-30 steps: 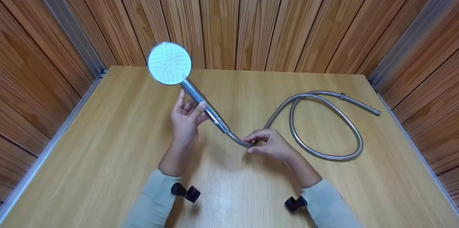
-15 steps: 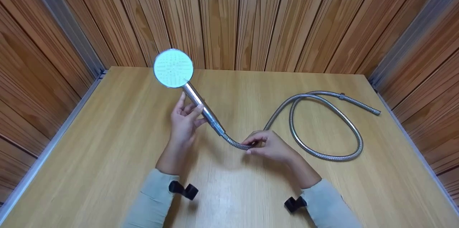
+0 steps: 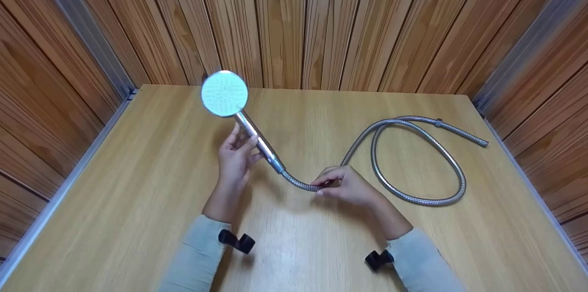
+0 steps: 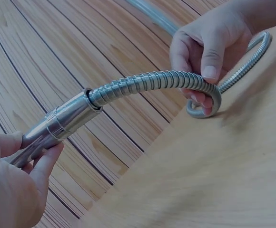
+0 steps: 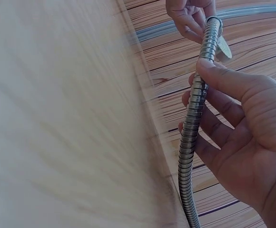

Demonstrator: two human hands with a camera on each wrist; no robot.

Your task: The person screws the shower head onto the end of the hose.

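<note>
A chrome hand shower [image 3: 224, 93] with a round pale spray face is held up at a tilt, head to the upper left. My left hand [image 3: 233, 160] grips its handle [image 3: 259, 139], thumb across the front. From the handle's lower end runs a ribbed metal shower hose [image 4: 152, 80], seated in the chrome collar [image 4: 76, 114]. My right hand [image 3: 345, 185] pinches this hose a short way below the collar, thumb on one side and fingers on the other, as the right wrist view shows. Beyond that hand the hose continues onto the table.
The rest of the hose lies in a loose loop [image 3: 460, 182] on the right of the wooden table [image 3: 138, 182]. Its free end [image 3: 482, 143] points toward the right edge. Wood-panelled walls [image 3: 285, 25] rise behind and at both sides.
The hand shower has come down slightly and moved a little right, its head lower than before. The hose between my hands bends more. The right hand has barely moved.
</note>
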